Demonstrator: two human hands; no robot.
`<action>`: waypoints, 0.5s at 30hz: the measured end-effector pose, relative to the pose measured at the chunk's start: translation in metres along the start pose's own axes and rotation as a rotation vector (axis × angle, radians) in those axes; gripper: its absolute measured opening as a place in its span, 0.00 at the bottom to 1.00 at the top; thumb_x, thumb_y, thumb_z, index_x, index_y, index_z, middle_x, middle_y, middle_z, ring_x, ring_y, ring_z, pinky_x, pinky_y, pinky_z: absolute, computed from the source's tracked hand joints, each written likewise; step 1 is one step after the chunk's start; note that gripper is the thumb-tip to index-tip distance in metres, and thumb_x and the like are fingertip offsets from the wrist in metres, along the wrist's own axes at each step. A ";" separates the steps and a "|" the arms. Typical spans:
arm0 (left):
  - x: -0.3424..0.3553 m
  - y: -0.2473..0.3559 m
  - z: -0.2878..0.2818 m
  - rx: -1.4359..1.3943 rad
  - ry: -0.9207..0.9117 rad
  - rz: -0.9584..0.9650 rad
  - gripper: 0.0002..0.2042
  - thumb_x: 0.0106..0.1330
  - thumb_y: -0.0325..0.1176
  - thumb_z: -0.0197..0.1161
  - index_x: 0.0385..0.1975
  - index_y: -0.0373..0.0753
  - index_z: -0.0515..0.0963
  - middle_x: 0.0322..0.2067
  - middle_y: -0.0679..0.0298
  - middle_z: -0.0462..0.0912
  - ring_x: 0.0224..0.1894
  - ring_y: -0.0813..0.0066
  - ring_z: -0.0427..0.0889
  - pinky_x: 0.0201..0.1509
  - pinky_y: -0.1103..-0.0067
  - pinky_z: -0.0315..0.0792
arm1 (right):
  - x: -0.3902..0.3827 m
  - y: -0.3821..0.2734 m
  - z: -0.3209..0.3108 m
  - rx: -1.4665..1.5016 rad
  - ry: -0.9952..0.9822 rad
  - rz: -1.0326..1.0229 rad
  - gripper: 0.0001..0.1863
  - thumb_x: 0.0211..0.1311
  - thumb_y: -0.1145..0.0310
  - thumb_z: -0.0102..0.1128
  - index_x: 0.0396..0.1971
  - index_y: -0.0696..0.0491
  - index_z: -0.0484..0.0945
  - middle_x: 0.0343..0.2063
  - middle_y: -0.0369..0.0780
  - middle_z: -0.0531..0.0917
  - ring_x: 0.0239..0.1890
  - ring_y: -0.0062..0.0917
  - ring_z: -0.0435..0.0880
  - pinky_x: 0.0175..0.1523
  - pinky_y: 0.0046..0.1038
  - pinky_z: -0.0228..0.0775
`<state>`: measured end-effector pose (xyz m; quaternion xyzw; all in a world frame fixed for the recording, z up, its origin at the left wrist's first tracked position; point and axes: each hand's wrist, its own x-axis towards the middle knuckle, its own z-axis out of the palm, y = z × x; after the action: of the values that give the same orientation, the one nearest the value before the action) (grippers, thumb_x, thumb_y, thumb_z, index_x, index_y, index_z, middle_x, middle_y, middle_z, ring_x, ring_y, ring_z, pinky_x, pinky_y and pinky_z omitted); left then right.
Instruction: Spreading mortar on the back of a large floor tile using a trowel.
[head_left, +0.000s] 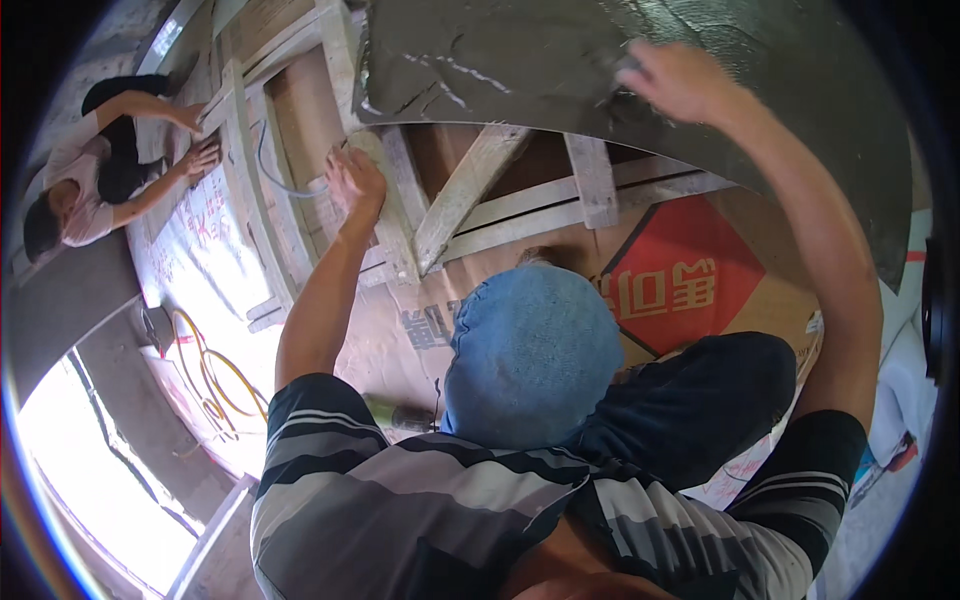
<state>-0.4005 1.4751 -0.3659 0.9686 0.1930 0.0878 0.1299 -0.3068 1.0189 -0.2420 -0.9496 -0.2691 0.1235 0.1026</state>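
Note:
My right hand is over the dark grey, wet-looking slab. Its fingers are curled and smeared by motion around something dark that I cannot make out. My left hand rests on the pale wooden frame near the slab's left corner. The fingers there are bent down against the timber, and what lies under them is hidden. A thin grey cable loops across the frame and ends close to this hand. Pale streaks and glossy wet patches mark the slab's surface.
At the far left, another person crouches with both hands on the frame. Flattened cardboard with a red diamond lies below. A rounded blue cloth mass rises before my chest, beside my bent dark-trousered leg. A yellow hose coils at left.

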 end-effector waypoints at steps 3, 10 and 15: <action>-0.002 -0.003 0.004 0.056 0.032 0.047 0.24 0.65 0.42 0.43 0.56 0.32 0.63 0.55 0.46 0.66 0.57 0.45 0.63 0.59 0.58 0.58 | 0.016 0.009 -0.007 -0.118 0.186 0.034 0.21 0.63 0.49 0.48 0.32 0.57 0.68 0.17 0.46 0.77 0.21 0.43 0.79 0.27 0.40 0.70; -0.002 0.004 -0.004 -0.061 -0.001 -0.066 0.22 0.64 0.41 0.45 0.54 0.33 0.65 0.53 0.47 0.67 0.56 0.46 0.64 0.57 0.56 0.60 | 0.048 -0.097 0.026 0.605 -0.209 0.226 0.24 0.63 0.49 0.48 0.35 0.60 0.70 0.15 0.43 0.75 0.15 0.32 0.77 0.22 0.35 0.69; -0.006 0.004 -0.011 -0.090 -0.146 -0.114 0.21 0.63 0.41 0.47 0.52 0.35 0.65 0.53 0.48 0.67 0.55 0.48 0.64 0.56 0.57 0.61 | 0.028 -0.126 0.034 0.164 -0.059 -0.049 0.18 0.63 0.54 0.48 0.34 0.57 0.68 0.22 0.53 0.79 0.27 0.48 0.79 0.33 0.47 0.69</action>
<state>-0.4065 1.4713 -0.3549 0.9530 0.2336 0.0179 0.1920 -0.3542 1.1432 -0.2461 -0.9271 -0.2841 0.1704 0.1750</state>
